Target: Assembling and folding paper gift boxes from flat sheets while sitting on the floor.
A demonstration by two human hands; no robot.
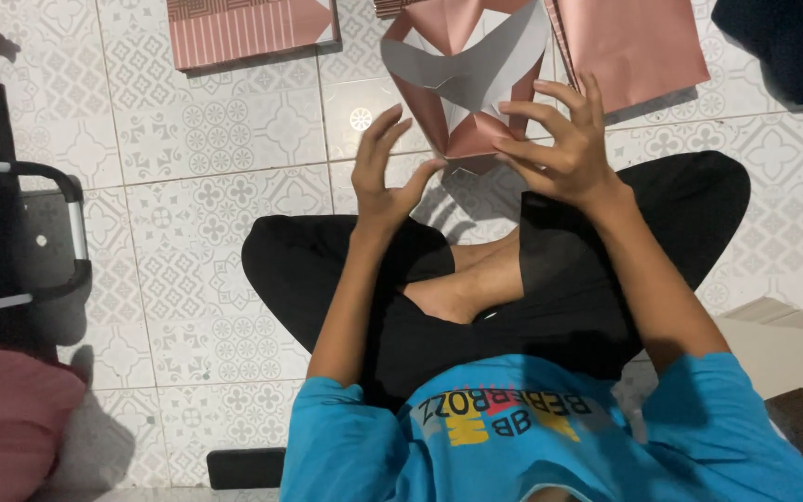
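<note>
I sit cross-legged on a patterned tile floor. A pink paper bag (462,70), half folded with its grey-white inside flaps spread, stands on the floor in front of my knees. My left hand (385,167) hovers at its lower left corner, fingers spread and curled, thumb close to the bag's bottom edge. My right hand (559,139) is at the bag's lower right side, fingers apart, fingertips touching or nearly touching the fold. Neither hand grips anything.
A striped pink flat bag (243,30) lies at the top left, another plain pink flat bag (634,46) at the top right. A black-and-silver frame (44,237) sits at the left, pink cloth (6,418) lower left, a dark phone (245,467) by my hip, stacked cardboard (783,349) right.
</note>
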